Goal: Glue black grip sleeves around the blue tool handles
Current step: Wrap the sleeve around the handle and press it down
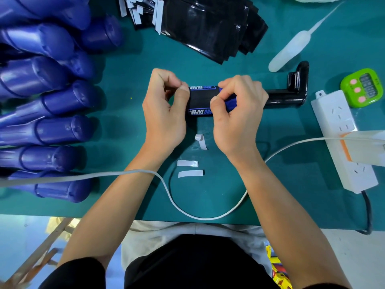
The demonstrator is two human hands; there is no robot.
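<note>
A blue tool handle [230,105] lies across the middle of the green table, mounted on a black L-shaped holder [291,94]. A black grip sleeve [201,101] with blue and white lettering is wrapped around it. My left hand [164,109] grips the sleeve's left end, thumb pressed on its edge. My right hand [235,113] curls round the handle at the sleeve's right end, thumb on the sleeve. A stack of flat black sleeves [208,24] lies at the back. Several bare blue handles [52,130] are piled at the left.
Three peeled white backing strips [188,168] lie near the front, below my hands. A clear glue bottle [291,49] lies at the back right. A white power strip [341,140], a green timer [363,86] and a white cable [187,209] occupy the right and front.
</note>
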